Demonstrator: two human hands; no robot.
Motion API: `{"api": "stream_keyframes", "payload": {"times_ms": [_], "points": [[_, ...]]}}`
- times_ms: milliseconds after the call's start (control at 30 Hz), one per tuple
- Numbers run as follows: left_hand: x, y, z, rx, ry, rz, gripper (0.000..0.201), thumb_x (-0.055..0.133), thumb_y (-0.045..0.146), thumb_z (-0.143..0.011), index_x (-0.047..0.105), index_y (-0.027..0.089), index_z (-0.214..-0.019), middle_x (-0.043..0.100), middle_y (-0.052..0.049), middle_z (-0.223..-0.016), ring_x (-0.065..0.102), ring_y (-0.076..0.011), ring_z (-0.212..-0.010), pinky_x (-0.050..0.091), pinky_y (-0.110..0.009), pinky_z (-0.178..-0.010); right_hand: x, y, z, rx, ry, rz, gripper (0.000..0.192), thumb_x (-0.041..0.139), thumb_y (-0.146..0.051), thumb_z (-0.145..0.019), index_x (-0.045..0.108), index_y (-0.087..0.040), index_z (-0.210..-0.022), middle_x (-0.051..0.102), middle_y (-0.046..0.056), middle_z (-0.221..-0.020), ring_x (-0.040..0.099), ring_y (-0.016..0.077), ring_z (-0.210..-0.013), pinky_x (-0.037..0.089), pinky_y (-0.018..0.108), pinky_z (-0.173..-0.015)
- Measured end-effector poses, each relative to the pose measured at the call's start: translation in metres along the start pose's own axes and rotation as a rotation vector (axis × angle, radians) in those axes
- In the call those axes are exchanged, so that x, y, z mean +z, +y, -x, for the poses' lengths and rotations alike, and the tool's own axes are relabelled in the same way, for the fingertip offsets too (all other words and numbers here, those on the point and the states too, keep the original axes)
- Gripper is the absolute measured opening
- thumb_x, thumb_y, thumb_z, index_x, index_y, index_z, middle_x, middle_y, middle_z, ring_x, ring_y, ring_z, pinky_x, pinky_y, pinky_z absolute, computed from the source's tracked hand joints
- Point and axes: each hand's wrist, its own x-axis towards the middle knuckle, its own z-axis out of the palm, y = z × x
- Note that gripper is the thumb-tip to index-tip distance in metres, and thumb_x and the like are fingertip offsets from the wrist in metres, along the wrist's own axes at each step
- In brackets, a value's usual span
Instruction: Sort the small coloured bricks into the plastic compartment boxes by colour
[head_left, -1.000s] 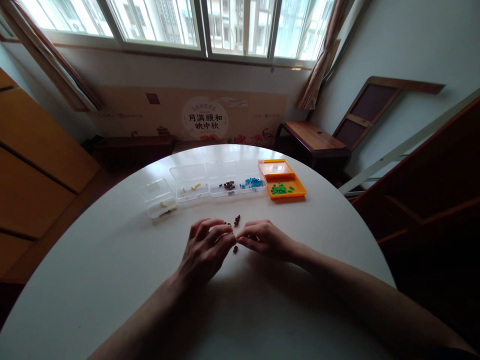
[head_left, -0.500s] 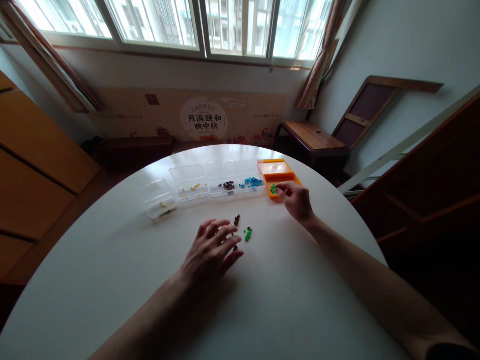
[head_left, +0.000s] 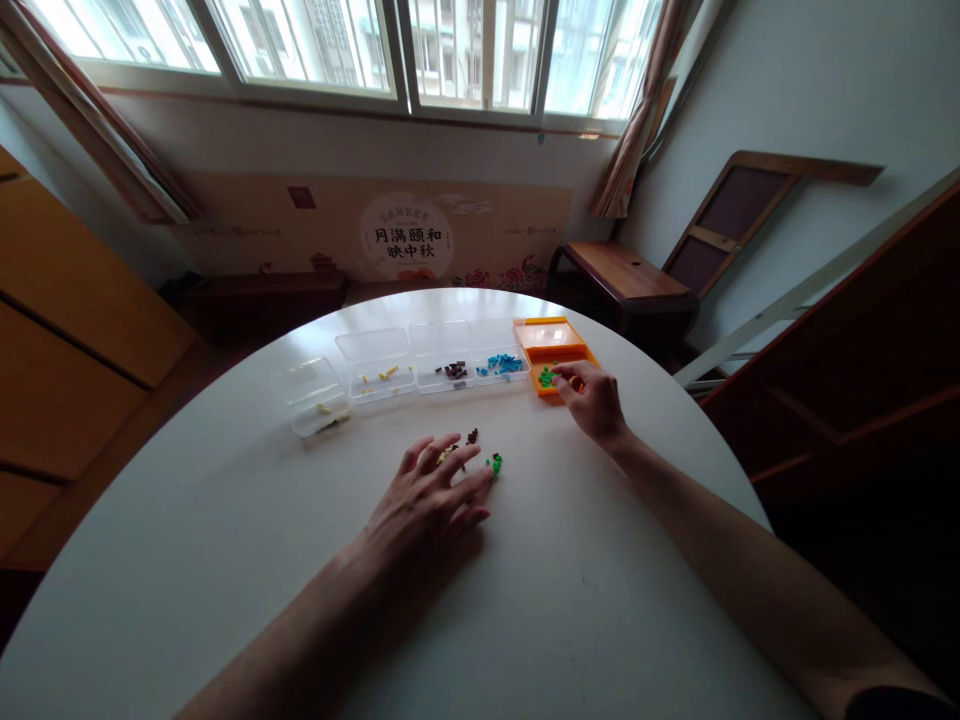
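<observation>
Since a second ago the right hand (head_left: 594,400) has left the small pile near the table's (head_left: 225,560) middle and reached the orange tray (head_left: 559,340) at the far right edge, fingers curled over the green beads (head_left: 547,377); whether they pinch one I cannot tell. The left hand (head_left: 431,505) stays flat, fingers spread, beside the loose beads (head_left: 494,463).

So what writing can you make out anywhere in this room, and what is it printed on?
"月满颐和 映中秋": large characters in the white round emblem on the cardboard panel leaning under the window.
Arched line of Latin letters above those characters: too blurred to read.
Small print at the panel's left and right ends: too small to read.
The clear boxes and orange box on the table show no lettering.
</observation>
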Motion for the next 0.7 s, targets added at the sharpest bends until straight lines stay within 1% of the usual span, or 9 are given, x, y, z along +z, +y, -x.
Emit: {"api": "stream_keyframes", "payload": {"times_ms": [167,267,367,433,533,600,700], "points": [[0.000,0.001,0.000,-0.011,0.044,0.032,0.015,0.057,0.028,-0.088,0.068,0.026,-0.099,0.062,-0.006,-0.120,0.047,-0.0270,-0.121,0.037,-0.047,-0.100,0.005,-0.010,0.009,-0.054,-0.040,-0.039,0.018,0.056,-0.027,-0.083,0.071,-0.018,-0.086,0.069,0.005,-0.083,0.056,0.0145,-0.062,0.048,0.029,-0.065],[0.000,0.003,0.001,-0.022,0.079,0.052,0.013,0.056,0.020,-0.087,0.068,0.025,-0.090,0.064,-0.005,-0.115,0.050,-0.0252,-0.119,0.037,-0.045,-0.100,0.008,-0.020,0.017,-0.093,-0.088,-0.071,0.016,0.058,-0.025,-0.083,0.070,-0.017,-0.086,0.066,0.004,-0.078,0.054,0.0132,-0.059,0.048,0.028,-0.063],[0.001,0.003,0.000,-0.014,0.113,0.063,0.013,0.056,0.018,-0.087,0.067,0.024,-0.084,0.066,-0.003,-0.110,0.052,-0.0238,-0.115,0.038,-0.044,-0.099,0.011,-0.033,0.026,-0.137,-0.145,-0.115,0.013,0.058,-0.023,-0.084,0.070,-0.017,-0.086,0.064,0.003,-0.075,0.052,0.0119,-0.058,0.047,0.026,-0.062],[0.002,0.003,-0.001,-0.004,0.127,0.061,0.012,0.056,0.017,-0.087,0.066,0.023,-0.083,0.067,-0.003,-0.109,0.053,-0.0233,-0.113,0.038,-0.044,-0.098,0.012,-0.042,0.033,-0.177,-0.226,-0.158,0.013,0.058,-0.021,-0.084,0.070,-0.017,-0.087,0.064,0.002,-0.076,0.053,0.0113,-0.059,0.046,0.024,-0.062],[0.003,0.003,-0.004,0.009,0.152,0.047,0.012,0.057,0.017,-0.087,0.065,0.023,-0.082,0.068,-0.002,-0.107,0.055,-0.0223,-0.111,0.039,-0.042,-0.097,0.015,-0.052,0.042,-0.244,-0.423,-0.237,0.011,0.060,-0.020,-0.084,0.070,-0.017,-0.087,0.065,0.002,-0.078,0.054,0.0100,-0.059,0.045,0.022,-0.061],[0.004,0.002,-0.006,0.021,0.194,0.028,0.011,0.058,0.016,-0.087,0.064,0.023,-0.082,0.069,-0.002,-0.105,0.056,-0.0211,-0.107,0.039,-0.040,-0.095,0.017,-0.056,0.046,-0.294,-0.547,-0.280,0.011,0.061,-0.019,-0.083,0.071,-0.018,-0.087,0.065,0.002,-0.079,0.054,0.0094,-0.060,0.045,0.021,-0.061],[0.004,0.002,-0.008,0.048,0.292,-0.036,0.010,0.061,0.014,-0.085,0.064,0.023,-0.088,0.070,-0.001,-0.098,0.059,-0.0192,-0.101,0.039,-0.040,-0.096,0.020,-0.060,0.050,-0.337,-0.660,-0.338,0.012,0.061,-0.019,-0.083,0.072,-0.018,-0.088,0.066,0.002,-0.079,0.054,0.0086,-0.060,0.044,0.020,-0.062]]}}
